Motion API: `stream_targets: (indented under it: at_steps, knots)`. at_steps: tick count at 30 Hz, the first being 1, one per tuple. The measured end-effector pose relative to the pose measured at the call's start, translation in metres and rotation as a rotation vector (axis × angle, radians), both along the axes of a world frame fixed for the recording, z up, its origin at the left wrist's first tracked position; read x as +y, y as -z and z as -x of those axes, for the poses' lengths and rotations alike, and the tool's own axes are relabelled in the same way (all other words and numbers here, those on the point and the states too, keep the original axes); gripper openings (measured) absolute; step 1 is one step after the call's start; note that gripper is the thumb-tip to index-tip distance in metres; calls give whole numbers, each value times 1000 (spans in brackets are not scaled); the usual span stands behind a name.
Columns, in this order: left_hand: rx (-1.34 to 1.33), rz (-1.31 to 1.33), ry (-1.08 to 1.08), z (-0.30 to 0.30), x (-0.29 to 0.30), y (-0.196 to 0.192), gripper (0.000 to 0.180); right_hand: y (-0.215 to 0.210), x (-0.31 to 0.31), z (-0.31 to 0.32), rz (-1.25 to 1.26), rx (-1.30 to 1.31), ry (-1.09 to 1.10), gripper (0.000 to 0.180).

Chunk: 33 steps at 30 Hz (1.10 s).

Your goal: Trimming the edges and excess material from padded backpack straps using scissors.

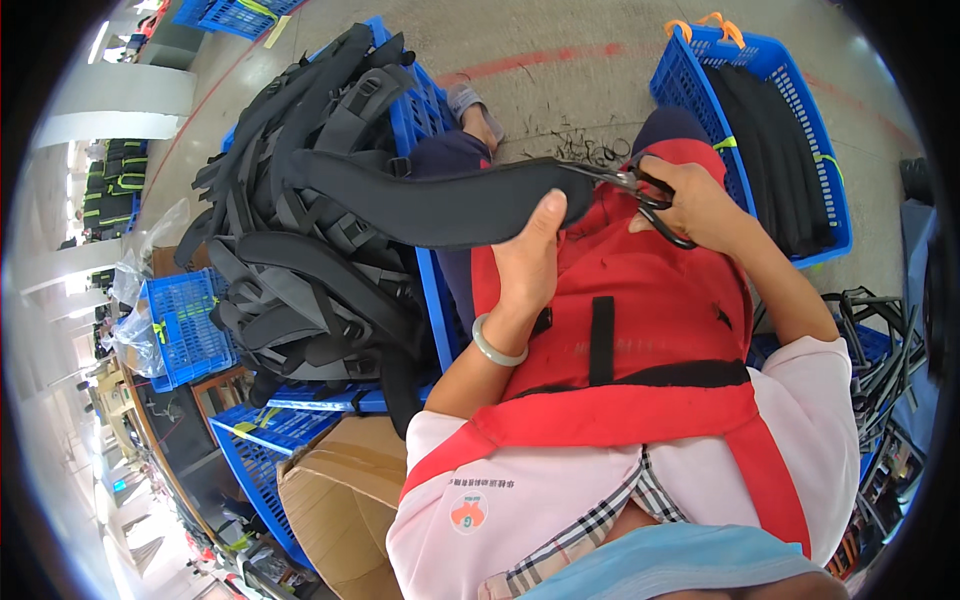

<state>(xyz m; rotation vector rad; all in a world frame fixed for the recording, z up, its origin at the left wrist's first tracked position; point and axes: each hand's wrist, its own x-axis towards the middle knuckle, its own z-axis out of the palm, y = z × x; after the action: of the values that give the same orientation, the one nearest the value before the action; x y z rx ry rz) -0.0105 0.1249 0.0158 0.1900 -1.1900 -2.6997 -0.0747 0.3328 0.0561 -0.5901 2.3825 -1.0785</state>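
Observation:
My left hand [530, 255] grips the rounded end of a black padded shoulder strap [420, 205], thumb on top and the other fingers hidden beneath. The strap stretches left to a heap of black and grey straps [330, 270] in a blue basket. In my right hand [695, 205] is a pair of scissors [650, 190] with dark handles, the fingers wrapped round the loops. Its blades reach the strap's end, close to the edge; whether they are apart is too small to tell. Both hands are above the red apron [630, 300] on my lap.
At the right stands a blue basket [840, 215] with dark padded pieces inside. Dark thread scraps [585, 150] litter the floor ahead. A cardboard box [345, 490] and another blue basket [190, 325] are at the left. Thin dark strips [880, 330] hang at the right.

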Motion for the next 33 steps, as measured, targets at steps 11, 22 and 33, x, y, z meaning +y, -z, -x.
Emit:
stream_targets:
  at_steps: [11,22,33]
  knots:
    - [-74,272,-80,-21,-14,22,22,26,-14,-22,13,-162,-160,80]
    - [-133,-17,-8,-17,-28,21,27,38,-26,-23,119,-263,-159,64]
    - [-123,-22,14,-23,-33,31,30,45,-18,-21,226,-384,-134,63]
